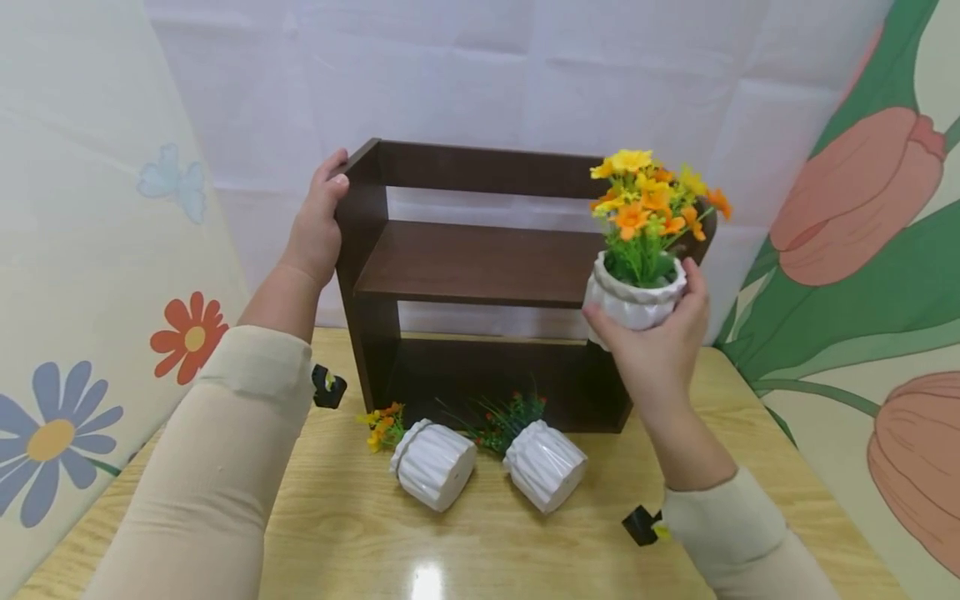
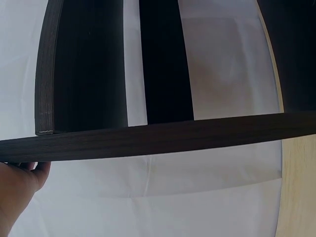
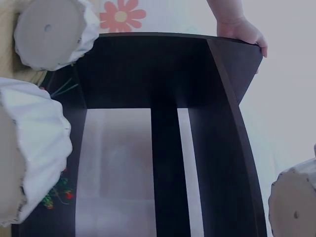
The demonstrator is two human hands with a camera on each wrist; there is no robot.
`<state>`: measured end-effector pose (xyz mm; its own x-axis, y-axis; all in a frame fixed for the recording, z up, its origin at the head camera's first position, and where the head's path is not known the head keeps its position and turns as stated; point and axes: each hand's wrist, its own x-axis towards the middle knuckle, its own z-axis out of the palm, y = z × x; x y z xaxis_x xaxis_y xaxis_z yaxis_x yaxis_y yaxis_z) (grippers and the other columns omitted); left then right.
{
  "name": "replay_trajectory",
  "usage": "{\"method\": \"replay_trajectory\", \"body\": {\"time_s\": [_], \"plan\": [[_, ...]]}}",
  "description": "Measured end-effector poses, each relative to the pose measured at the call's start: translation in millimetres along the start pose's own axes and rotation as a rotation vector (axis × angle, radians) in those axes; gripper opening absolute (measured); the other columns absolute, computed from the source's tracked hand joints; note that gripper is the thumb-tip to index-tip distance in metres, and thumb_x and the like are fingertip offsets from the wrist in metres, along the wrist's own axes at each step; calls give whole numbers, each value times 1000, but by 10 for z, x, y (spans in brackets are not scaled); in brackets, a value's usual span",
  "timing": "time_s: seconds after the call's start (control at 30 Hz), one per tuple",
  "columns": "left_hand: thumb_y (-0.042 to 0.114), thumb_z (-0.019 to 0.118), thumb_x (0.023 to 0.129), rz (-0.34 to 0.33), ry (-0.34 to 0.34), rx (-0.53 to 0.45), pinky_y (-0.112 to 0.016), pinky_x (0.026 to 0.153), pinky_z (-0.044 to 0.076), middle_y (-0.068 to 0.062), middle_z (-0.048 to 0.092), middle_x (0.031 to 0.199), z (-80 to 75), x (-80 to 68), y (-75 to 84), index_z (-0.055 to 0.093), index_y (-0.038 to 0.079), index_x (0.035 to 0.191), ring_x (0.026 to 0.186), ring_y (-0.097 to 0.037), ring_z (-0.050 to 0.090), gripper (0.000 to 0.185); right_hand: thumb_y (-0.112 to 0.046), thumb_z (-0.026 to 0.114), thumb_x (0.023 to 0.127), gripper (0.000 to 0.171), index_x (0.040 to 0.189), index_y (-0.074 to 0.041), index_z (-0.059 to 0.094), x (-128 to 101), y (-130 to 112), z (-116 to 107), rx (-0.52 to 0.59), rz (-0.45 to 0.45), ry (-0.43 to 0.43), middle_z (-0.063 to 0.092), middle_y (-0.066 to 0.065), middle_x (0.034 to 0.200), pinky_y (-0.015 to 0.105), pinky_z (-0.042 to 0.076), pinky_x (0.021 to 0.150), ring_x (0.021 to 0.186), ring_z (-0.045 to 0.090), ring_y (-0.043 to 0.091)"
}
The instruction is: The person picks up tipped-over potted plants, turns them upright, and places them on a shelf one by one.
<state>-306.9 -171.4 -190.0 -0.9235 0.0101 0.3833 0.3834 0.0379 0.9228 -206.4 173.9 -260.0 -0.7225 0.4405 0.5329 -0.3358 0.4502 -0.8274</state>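
Observation:
A dark brown wooden shelf (image 1: 480, 262) stands upright at the back of a light wooden table (image 1: 337, 542). My left hand (image 1: 318, 221) grips the top of its left side panel, fingers curled over the edge; the right wrist view shows this hand (image 3: 242, 30) on the panel too. My right hand (image 1: 660, 342) holds a white ribbed pot (image 1: 636, 296) of yellow and orange flowers (image 1: 648, 200) upright in front of the shelf's right end, level with the middle board. In the right wrist view, that pot's base (image 3: 294, 202) appears at the bottom right.
Two more white ribbed pots lie on their sides before the shelf: one with yellow-orange flowers (image 1: 433, 464), one with green sprigs and red berries (image 1: 545, 464). White sheeting hangs behind, and flower-painted panels (image 1: 82, 250) close in both sides.

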Motion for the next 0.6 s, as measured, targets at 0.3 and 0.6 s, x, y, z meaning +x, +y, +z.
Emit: {"method": "replay_trajectory", "body": {"time_s": [0.3, 0.6], "plan": [[33, 25, 100, 14, 1, -31, -27, 97, 32, -6, 26, 152, 1, -12, -30, 17, 26, 157, 108, -11, 44, 58, -41, 88, 67, 109, 151, -27, 19, 144, -50, 59, -35, -13, 5, 24, 3, 155, 46, 28, 114, 139, 28, 21], [34, 24, 100, 14, -6, -29, -25, 94, 33, -6, 25, 152, 7, -11, -38, 16, 26, 157, 107, -11, 44, 58, -41, 88, 66, 110, 151, -27, 19, 292, -31, 131, -38, 7, 7, 26, 3, 154, 42, 30, 114, 139, 29, 19]]}}
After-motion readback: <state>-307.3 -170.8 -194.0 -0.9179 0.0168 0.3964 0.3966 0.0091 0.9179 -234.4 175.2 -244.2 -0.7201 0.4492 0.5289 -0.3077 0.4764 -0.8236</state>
